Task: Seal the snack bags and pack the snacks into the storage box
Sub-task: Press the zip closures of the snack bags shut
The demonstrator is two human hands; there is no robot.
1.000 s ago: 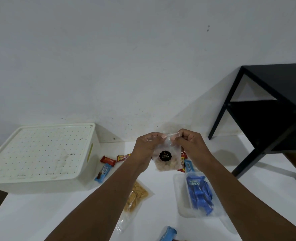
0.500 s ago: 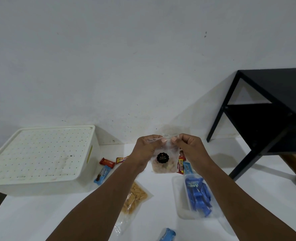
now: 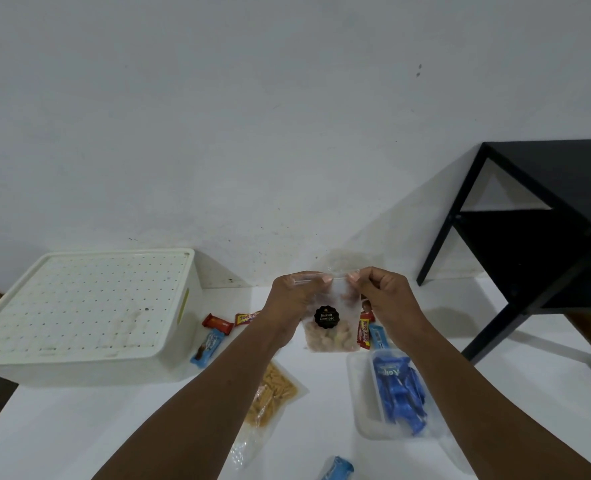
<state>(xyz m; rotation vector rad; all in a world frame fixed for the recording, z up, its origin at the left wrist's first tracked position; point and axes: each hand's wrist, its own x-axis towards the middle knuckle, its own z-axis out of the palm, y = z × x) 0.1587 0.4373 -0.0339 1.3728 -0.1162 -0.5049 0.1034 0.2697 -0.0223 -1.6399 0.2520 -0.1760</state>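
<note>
I hold a clear zip bag of biscuits point(image 3: 332, 336) with a round black label upright above the white table. My left hand point(image 3: 294, 299) pinches the left part of its zip strip, my right hand point(image 3: 382, 294) pinches the right part. The white storage box point(image 3: 79, 313) with its perforated lid on stands at the left. A clear bag of yellow stick snacks point(image 3: 270, 398) lies below my left forearm. A clear bag of blue wrapped snacks point(image 3: 399, 389) rests on a clear tray at the right.
Small wrapped bars lie by the box: a red one point(image 3: 217, 322), a blue one point(image 3: 208, 346), a yellow-red one point(image 3: 247, 318). More red and blue packets point(image 3: 368, 332) sit behind the bag. A blue packet point(image 3: 337, 469) lies at the near edge. A black table point(image 3: 547, 220) stands at the right.
My fingers have shifted a little along the zip strip, and the bag with both hands sits slightly lower and more central in view.
</note>
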